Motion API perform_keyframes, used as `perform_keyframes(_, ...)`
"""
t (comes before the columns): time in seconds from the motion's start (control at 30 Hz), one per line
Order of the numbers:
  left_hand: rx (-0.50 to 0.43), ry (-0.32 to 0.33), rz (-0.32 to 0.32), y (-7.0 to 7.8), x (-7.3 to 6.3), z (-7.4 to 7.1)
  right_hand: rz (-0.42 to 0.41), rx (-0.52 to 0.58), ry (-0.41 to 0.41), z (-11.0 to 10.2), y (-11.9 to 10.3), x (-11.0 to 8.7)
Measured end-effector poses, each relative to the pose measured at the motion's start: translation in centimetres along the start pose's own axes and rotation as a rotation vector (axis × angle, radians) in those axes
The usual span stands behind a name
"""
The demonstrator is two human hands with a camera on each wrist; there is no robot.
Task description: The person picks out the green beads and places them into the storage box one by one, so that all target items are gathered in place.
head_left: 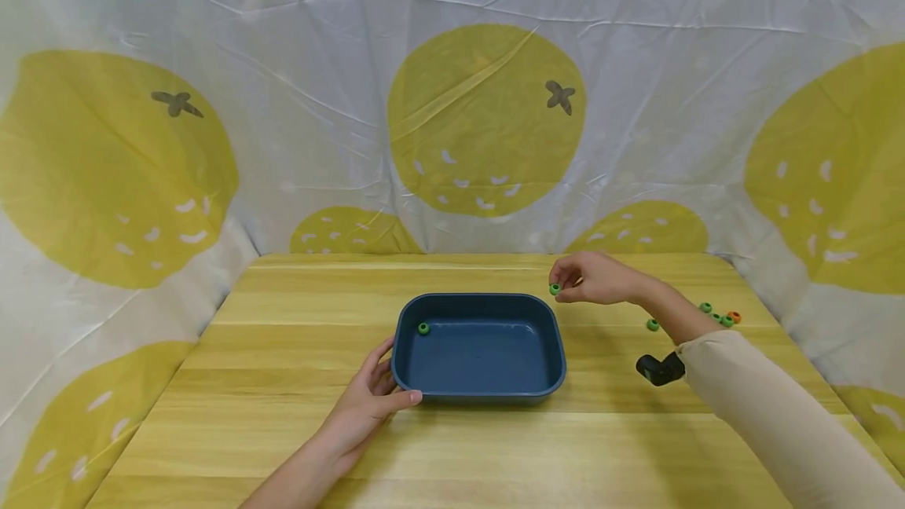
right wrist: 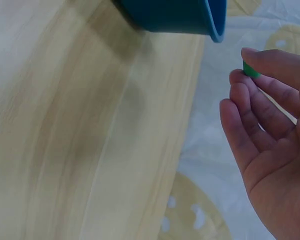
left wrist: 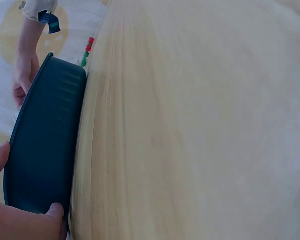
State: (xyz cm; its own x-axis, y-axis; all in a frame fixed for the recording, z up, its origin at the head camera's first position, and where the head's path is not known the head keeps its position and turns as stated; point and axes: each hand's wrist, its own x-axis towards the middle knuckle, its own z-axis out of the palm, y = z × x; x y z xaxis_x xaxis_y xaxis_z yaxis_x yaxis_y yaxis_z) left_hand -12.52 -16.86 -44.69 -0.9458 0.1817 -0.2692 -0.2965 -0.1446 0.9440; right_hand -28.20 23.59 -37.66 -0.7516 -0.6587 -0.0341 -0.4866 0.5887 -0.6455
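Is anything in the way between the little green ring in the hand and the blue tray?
Nothing visible: the small green ring pinched by the right hand hangs just beyond the dark blue plastic tray, with only bare wooden table between.

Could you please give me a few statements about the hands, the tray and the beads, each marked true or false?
1. The right hand pinches a green bead. True.
2. The tray holds three beads. False: only one green bead lies in it, near its far left corner.
3. The left hand holds the tray's near left corner. True.
4. The pinched bead is already over the middle of the tray. False: it is near the tray's far right corner.
5. All loose beads on the table are green. False: one orange bead lies among them.
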Motion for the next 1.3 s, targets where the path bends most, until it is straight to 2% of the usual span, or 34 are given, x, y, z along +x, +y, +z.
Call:
perform_keyframes(0.2,0.000,-0.006,0.005,0.1,0.0,0.1,-0.022,0.007,-0.010,0.0,-0.6,1.2)
perform_keyframes(0.63,-0.004,-0.015,0.012,0.2,0.1,0.2,-0.099,-0.074,-0.062,0.2,-2.7,3.9)
perform_keyframes(0.8,-0.002,-0.001,0.007,0.2,0.0,0.1,-0.159,-0.084,-0.093,0.6,-3.6,5.2)
perform_keyframes(1.07,-0.006,-0.007,0.001,0.0,0.0,0.0,-0.154,-0.070,-0.132,1.7,-5.4,7.2)
perform_keyframes(1.3,-0.005,-0.003,0.004,0.0,-0.1,0.0,-0.208,-0.101,-0.141,3.2,-6.8,9.6)
